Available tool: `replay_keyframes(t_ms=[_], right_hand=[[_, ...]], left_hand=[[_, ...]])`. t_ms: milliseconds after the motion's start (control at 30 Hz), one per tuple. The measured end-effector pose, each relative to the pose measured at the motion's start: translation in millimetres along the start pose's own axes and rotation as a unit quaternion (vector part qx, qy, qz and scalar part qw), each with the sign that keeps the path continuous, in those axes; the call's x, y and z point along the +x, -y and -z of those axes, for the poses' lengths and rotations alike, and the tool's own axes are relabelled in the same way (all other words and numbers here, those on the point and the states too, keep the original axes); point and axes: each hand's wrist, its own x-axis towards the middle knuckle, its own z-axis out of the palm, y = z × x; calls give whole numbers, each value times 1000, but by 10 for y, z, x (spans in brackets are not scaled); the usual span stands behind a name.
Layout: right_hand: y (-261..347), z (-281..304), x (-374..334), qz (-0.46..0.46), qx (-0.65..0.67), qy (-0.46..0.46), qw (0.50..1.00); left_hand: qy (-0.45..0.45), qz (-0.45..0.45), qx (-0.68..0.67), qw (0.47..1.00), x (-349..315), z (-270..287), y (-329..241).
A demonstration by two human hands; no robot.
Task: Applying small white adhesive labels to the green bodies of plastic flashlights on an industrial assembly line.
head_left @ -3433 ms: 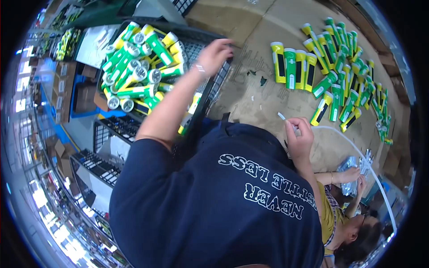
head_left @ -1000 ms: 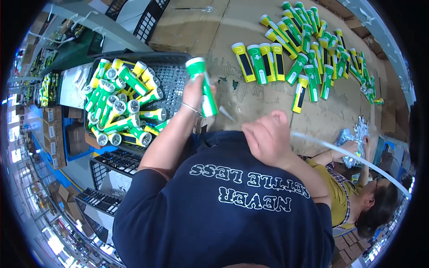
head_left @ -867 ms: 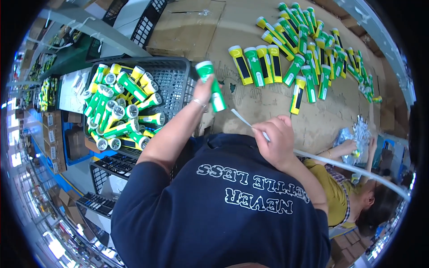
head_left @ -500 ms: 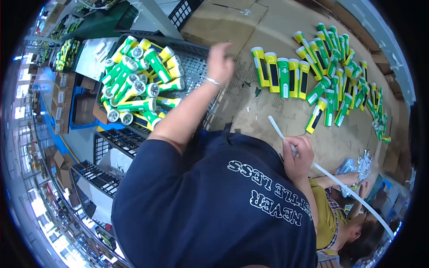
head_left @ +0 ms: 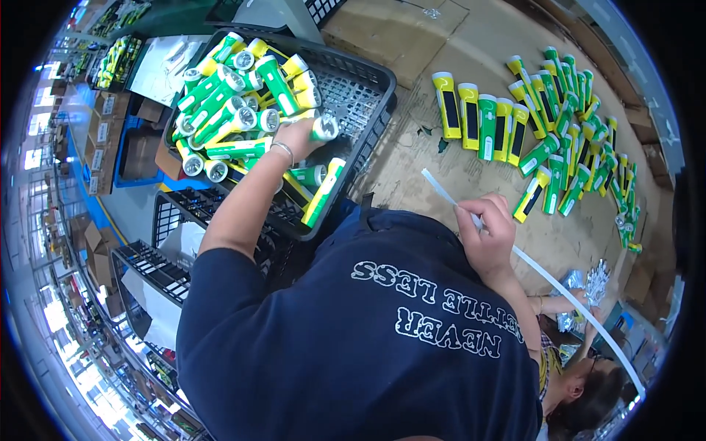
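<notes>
My left hand (head_left: pixel 296 140) reaches into a black plastic crate (head_left: pixel 381 121), its fingers closed round a flashlight (head_left: pixel 324 128) whose clear lens points right. Green and yellow flashlights (head_left: pixel 220 103) lie heaped in the crate's left part, lenses facing various ways. One green-and-yellow flashlight (head_left: pixel 323 192) leans along the near right side of the crate. In front of my body, my right hand (head_left: pixel 489 228) pinches a long, thin white strip (head_left: pixel 566 305). The strip's short end sticks out leftward, and its long end trails to the lower right.
On the cardboard-covered table (head_left: pixel 401 165), a row of flashlights (head_left: pixel 487 126) stands beside a larger cluster (head_left: pixel 570 147). A co-worker (head_left: pixel 570 382) sits at the lower right, hands near silvery pieces (head_left: pixel 596 283). Black crates (head_left: pixel 165 257) stand at left, below the heap.
My left hand has moved left from above the crate's right edge down into the crate and taken hold of a flashlight. My right hand keeps the white strip. The view has shifted slightly.
</notes>
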Motion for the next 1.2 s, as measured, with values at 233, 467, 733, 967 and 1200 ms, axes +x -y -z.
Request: replay_keyframes(t_ms=[233,467,733,967,1200], right_hand=[[36,-125,271,-33,162,-13,986],[-81,-221,285,-136,262,12,955],[-157,-198,219,-157,237,18,959],[-185,-191,176,-218,265,20,939],[-163,-145,124,-53,29,-24,998]], left_hand=[[-15,-8,-772,636,-212,206,-1103],[156,-39,-785,598,-518,486,-1710],[134,-65,-779,609,-575,522,-1854],[136,-62,-754,639,-586,568,-1952],[87,-54,-690,717,-412,346,-2058]])
